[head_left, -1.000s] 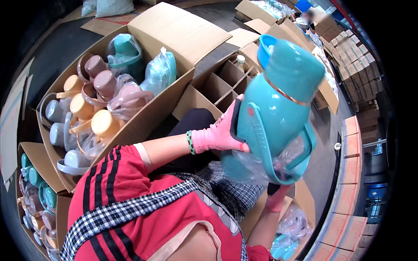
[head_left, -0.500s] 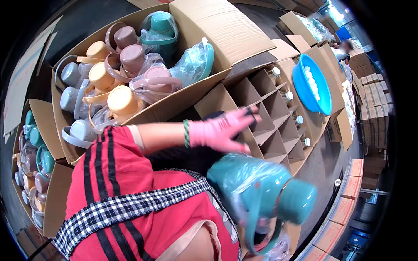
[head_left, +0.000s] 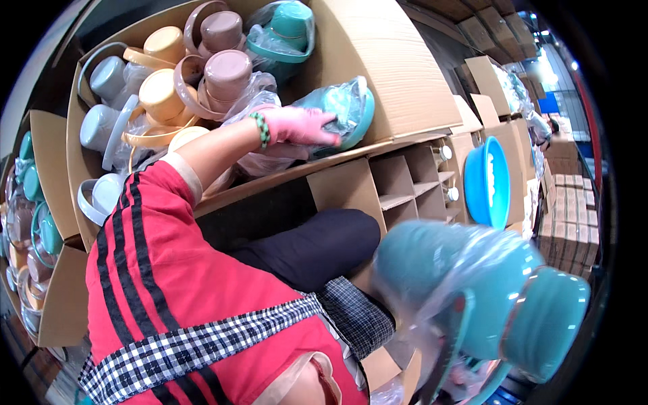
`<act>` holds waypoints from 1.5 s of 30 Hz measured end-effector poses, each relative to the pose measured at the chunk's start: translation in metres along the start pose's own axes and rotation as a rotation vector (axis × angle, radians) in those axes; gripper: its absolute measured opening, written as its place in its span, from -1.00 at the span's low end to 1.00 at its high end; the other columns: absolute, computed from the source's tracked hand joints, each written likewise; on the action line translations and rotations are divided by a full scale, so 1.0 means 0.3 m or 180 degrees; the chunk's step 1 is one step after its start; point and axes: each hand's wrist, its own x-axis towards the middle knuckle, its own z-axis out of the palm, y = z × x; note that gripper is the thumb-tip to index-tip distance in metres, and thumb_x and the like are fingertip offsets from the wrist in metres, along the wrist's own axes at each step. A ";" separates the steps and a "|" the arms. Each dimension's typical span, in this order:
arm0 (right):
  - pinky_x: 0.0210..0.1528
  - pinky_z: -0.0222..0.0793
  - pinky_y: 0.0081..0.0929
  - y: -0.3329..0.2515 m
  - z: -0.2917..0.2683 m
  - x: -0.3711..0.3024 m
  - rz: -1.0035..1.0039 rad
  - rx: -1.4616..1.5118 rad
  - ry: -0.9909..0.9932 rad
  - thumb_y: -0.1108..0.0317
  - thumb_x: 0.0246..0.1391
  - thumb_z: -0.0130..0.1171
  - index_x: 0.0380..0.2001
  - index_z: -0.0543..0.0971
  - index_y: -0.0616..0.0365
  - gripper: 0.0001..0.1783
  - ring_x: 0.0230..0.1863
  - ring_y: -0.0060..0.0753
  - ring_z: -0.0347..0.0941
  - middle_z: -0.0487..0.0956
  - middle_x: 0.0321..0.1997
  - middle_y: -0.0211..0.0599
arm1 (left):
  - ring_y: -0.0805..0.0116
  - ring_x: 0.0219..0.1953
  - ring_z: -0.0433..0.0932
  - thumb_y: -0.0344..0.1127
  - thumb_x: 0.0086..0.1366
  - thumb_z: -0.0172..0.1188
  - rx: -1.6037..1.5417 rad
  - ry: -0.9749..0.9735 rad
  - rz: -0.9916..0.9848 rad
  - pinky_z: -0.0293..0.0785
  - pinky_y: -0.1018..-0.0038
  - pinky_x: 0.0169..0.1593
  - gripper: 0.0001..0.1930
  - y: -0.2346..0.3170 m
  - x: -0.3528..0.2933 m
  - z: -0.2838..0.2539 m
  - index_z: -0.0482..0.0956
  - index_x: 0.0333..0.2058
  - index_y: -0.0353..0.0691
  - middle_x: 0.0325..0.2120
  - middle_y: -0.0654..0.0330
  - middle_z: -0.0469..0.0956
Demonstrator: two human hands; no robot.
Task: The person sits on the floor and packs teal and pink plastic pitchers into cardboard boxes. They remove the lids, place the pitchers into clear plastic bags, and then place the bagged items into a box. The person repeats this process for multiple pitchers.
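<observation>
Left hand (head_left: 297, 126), in a pink glove, reaches forward into the big cardboard box (head_left: 398, 74); palm down, fingers closing over a bagged teal jug (head_left: 341, 111) lying at the box's near right corner. The jug lies on its side, long axis running roughly left to right, rounded end toward the right wall of the box. It sits directly under and just beyond my fingertips, so the left hand is plainly the nearer one. Whether the grip is fully closed I cannot tell; the plastic wrap hides the fingertips. Right hand is not visible: a second teal flask (head_left: 482, 300), also in clear wrap, fills the lower right close to the camera, lid end pointing right, and covers whatever holds it. Behind the left hand lie pink, cream and grey jugs (head_left: 202, 74). A divided carton (head_left: 398, 182) stands between the two teal pieces, with a blue basin (head_left: 486, 179) just beside it.
</observation>
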 end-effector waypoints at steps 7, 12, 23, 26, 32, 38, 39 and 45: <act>-0.18 0.42 -0.40 -0.286 0.227 0.357 -0.0599 0.0270 -0.1116 0.29 0.00 0.09 -0.09 0.34 0.20 -0.60 -0.24 -0.38 0.41 0.43 -0.17 -0.25 | 0.46 -0.71 0.30 0.05 0.12 0.05 -0.3791 0.0888 -0.1279 0.30 0.37 -0.65 -0.67 -0.463 0.226 -0.225 0.44 -0.28 -0.04 -0.58 0.27 0.41; -0.16 0.43 -0.39 -0.367 0.555 0.629 -0.0647 0.0907 -0.2303 0.30 0.00 0.10 -0.07 0.33 0.21 -0.58 -0.21 -0.37 0.41 0.42 -0.14 -0.24 | 0.30 -0.56 0.42 -0.09 0.12 0.02 -0.4452 0.2292 -0.1418 0.31 0.43 -0.47 -0.70 -0.448 0.337 -0.225 0.49 -0.49 -0.22 -0.56 0.18 0.49; -0.30 0.37 -0.51 -0.214 1.431 0.655 -0.1458 0.1403 -0.1290 0.28 -0.15 0.27 -0.39 0.58 0.21 -0.75 -0.43 -0.49 0.46 0.57 -0.43 -0.36 | 0.39 -0.01 0.26 -0.02 0.21 -0.09 -0.3535 0.2204 0.0047 0.23 0.45 -0.12 -0.64 -0.630 0.445 -0.467 0.46 -0.09 0.01 -0.06 0.23 0.31; -0.20 0.34 -0.48 -0.282 1.493 0.500 -0.1094 0.1762 -0.1280 0.27 -0.16 0.29 -0.38 0.56 0.25 -0.71 -0.31 -0.46 0.43 0.56 -0.34 -0.32 | 0.36 -0.07 0.26 0.01 0.21 -0.05 -0.3425 0.2070 0.0334 0.22 0.43 -0.10 -0.61 -0.681 0.382 -0.442 0.43 -0.04 0.03 -0.05 0.01 0.27; -0.18 0.29 -0.42 -0.288 1.653 0.454 0.1321 0.1459 -0.1237 0.04 -0.08 0.12 -0.26 0.51 0.23 -0.54 -0.28 -0.36 0.40 0.53 -0.31 -0.27 | 0.57 -0.36 0.24 0.09 0.14 0.06 -0.3696 0.2023 -0.0040 0.20 0.64 -0.32 -0.58 -0.551 0.264 -0.386 0.46 -0.08 0.06 -0.38 0.32 0.27; -0.22 0.28 -0.38 0.000 1.639 0.522 0.0912 0.0575 -0.2878 0.08 -0.04 0.00 -0.26 0.46 0.29 -0.55 -0.29 -0.21 0.39 0.50 -0.37 -0.05 | 0.33 0.01 0.21 0.14 0.08 0.10 -0.3159 0.1584 -0.0205 0.13 0.50 0.04 -0.32 -0.391 0.213 -0.336 0.19 0.10 -0.07 0.02 0.28 0.21; -0.17 0.27 -0.33 -0.145 1.588 0.472 0.1244 0.0525 -0.2850 0.06 -0.01 -0.02 -0.25 0.43 0.35 -0.51 -0.19 -0.08 0.39 0.48 -0.34 0.09 | 0.33 -0.01 0.23 0.13 0.07 0.12 -0.3270 0.1685 -0.0363 0.15 0.51 0.03 -0.32 -0.436 0.186 -0.330 0.20 0.09 -0.11 0.00 0.25 0.24; 0.11 0.12 -0.26 -0.303 1.211 0.289 -0.2231 -0.0651 -0.3259 0.13 -0.03 0.09 0.01 0.26 0.26 -0.41 0.08 0.06 0.19 0.26 0.07 0.09 | 0.06 -0.07 0.33 -0.07 -0.05 0.25 0.0520 0.3463 -0.0814 0.24 0.32 0.00 -0.34 -0.440 0.242 -0.317 0.26 0.01 -0.20 -0.14 0.00 0.37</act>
